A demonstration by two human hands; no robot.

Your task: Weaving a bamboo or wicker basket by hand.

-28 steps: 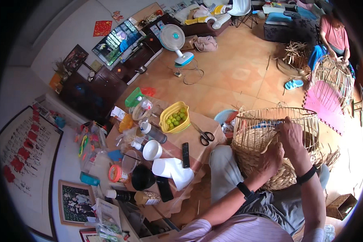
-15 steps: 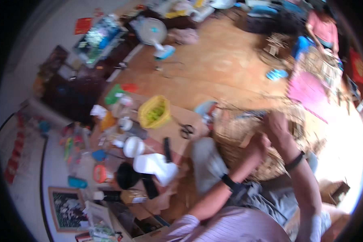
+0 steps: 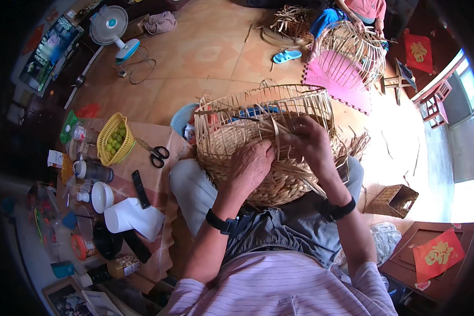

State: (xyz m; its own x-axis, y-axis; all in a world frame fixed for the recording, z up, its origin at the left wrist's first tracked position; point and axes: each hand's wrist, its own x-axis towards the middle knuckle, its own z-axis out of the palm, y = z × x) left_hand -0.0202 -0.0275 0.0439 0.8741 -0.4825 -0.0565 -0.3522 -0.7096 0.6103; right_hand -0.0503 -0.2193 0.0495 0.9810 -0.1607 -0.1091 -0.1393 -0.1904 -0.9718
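A half-woven straw basket [image 3: 216,168] rests on my lap between my knees. Its lower wall is tightly braided, while bare upright stakes rise to a rim at the top. My left hand [image 3: 251,164] is closed at the near wall, pinching a pale straw strip [image 3: 275,131]. Just right of it, my right hand [image 3: 313,145] has its fingers bent round straw strips at the weaving; the fingertips are partly hidden. Loose strip ends hang off the basket's right side. Something blue shows through the stakes.
At left, a low table [image 3: 158,134] holds scissors [image 3: 157,155], a yellow basket [image 3: 108,152] of green fruit, a black remote [image 3: 140,189] and a white paper roll [image 3: 134,220]. A co-worker [image 3: 366,13] handles another basket frame [image 3: 352,55]. A small woven box [image 3: 392,201] lies right.
My view has swung, so the room sits further left and is sharper. My hands, close together before, are now a little apart at the basket's near wall.
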